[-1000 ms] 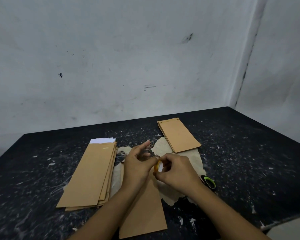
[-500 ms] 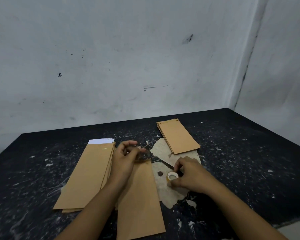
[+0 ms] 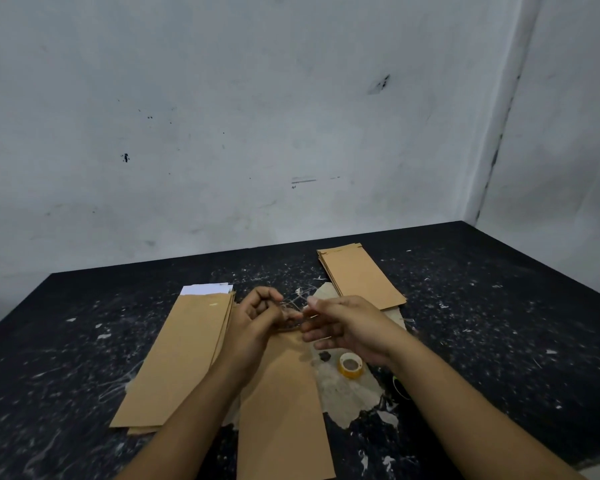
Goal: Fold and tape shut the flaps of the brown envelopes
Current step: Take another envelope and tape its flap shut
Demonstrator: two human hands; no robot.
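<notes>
Brown envelope (image 3: pixel 284 403) is lying flat between the forearms: light, floppy. Left hand (image 3: pixel 257 318) is pinching clear tape strip (image 3: pixel 290 311), sticky, limp; right hand (image 3: pixel 347 327) reaching, fingers loose. Tape roll (image 3: pixel 350 366) is resting beside.

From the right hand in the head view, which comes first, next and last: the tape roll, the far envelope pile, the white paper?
From the right hand:
1. Tape roll, just below it, on the table.
2. Far envelope pile, behind it, toward the wall.
3. White paper, far across on the left side.
</notes>
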